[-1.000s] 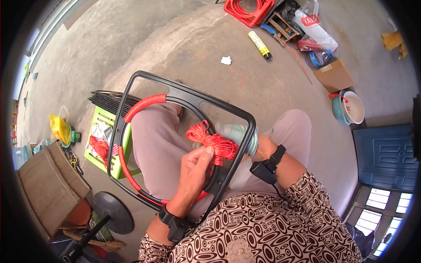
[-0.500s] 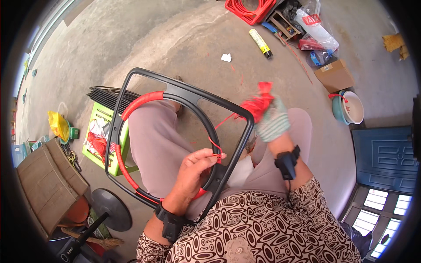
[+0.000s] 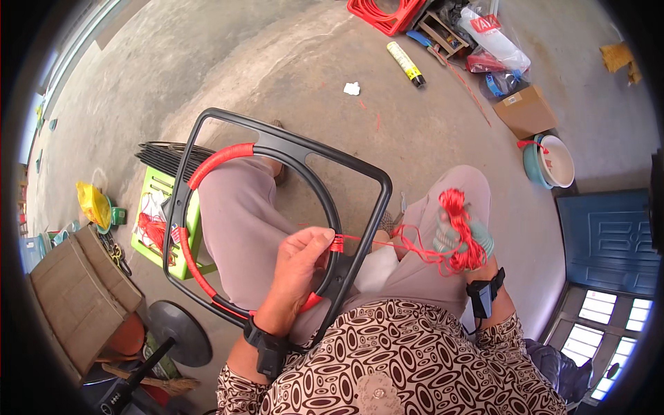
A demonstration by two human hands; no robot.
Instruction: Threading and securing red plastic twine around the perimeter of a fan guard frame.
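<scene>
In the head view, the person sat with a black chair-back frame propped across the lap, its inner ring already wound with red cord along the left side and bottom. The left hand gripped the ring at its right side, fingers curled closed around it and thumb pressing on the latest turns of the wrap, apparently to keep them from slackening. From that spot a strand of red cord ran tight across to the right hand, which wore a pale green glove and was closed around a loose bundle of the same cord, held out over the right knee; the pull looked meant to draw the winding snug.

A green crate with more red material stood on the concrete floor just beside the left leg, within easy reach, and a cardboard box sat further left. Well apart, toward the top, lay a yellow-and-black tube, a red basket and a teal basin.
</scene>
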